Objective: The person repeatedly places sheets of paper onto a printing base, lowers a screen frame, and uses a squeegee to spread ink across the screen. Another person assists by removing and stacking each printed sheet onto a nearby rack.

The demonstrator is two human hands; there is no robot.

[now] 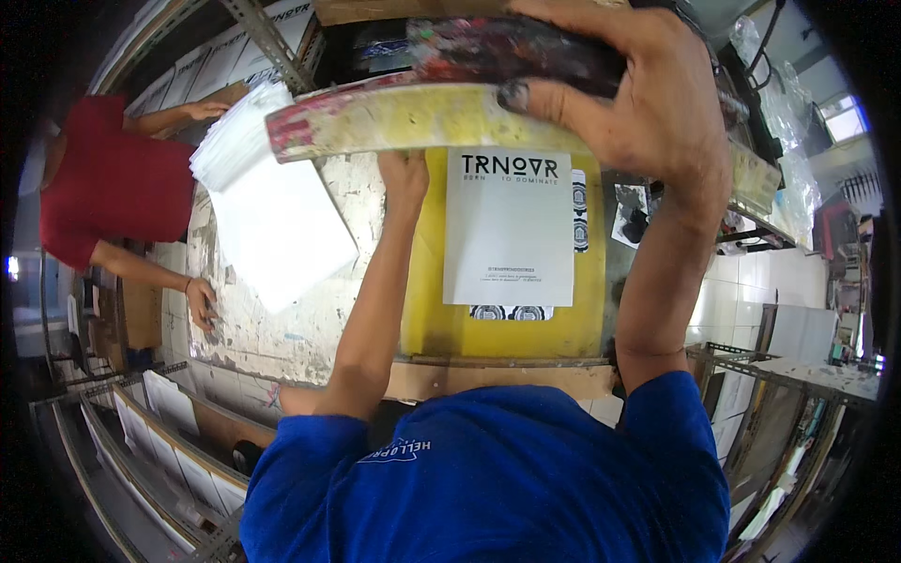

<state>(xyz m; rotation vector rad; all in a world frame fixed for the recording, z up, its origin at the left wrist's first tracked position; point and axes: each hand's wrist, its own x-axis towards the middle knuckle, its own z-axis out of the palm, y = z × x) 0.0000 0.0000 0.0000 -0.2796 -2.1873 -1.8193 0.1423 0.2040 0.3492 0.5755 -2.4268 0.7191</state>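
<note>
Screen-printing workshop, ink-stained screen frame [413,117], paint-spattered table [282,338], metal racks [160,441]

1. Screen-printing frame [413,117]: pale yellow edge, smeared red and dark ink.
2. Printed bag [508,230]: white, black lettering.
3. Platen [427,291] beneath, at 6 o'clock: yellow.
4. Blank bags [277,220] at 9 o'clock: plain white.
5. Surface [282,338]: off-white, paint-chipped.

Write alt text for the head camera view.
A person in a blue shirt lifts a paint-stained screen-printing frame, right hand gripping its top edge and left hand under it, above a white printed sheet on a yellow board. At left, a co-worker in red stands by a stack of white sheets.
</note>
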